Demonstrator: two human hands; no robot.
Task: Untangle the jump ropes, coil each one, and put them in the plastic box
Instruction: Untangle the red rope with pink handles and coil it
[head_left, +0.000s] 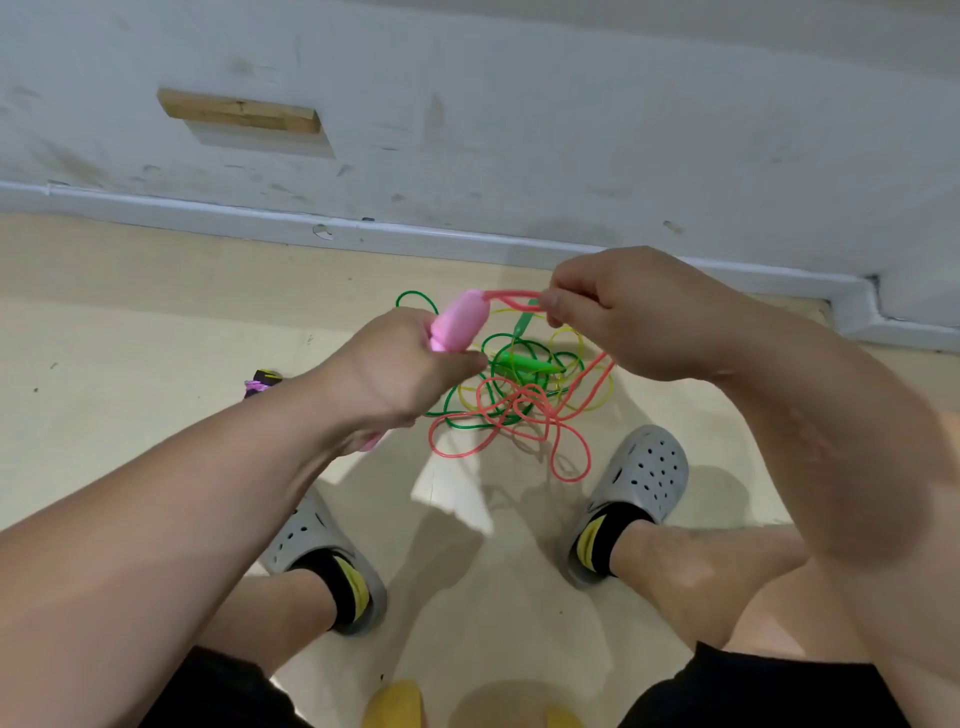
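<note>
Above the floor (156, 312), between my feet and the far wall, my left hand (395, 364) is curled round the pink handle (460, 322), so that this end cannot slip. My right hand (613, 317) pinches the red rope (511, 294) just beside the handle, thumb against forefinger, I think to pull it free. From there the rope drops right into the tangle (519, 395) of green and yellow cord on the floor. No box is in view.
</note>
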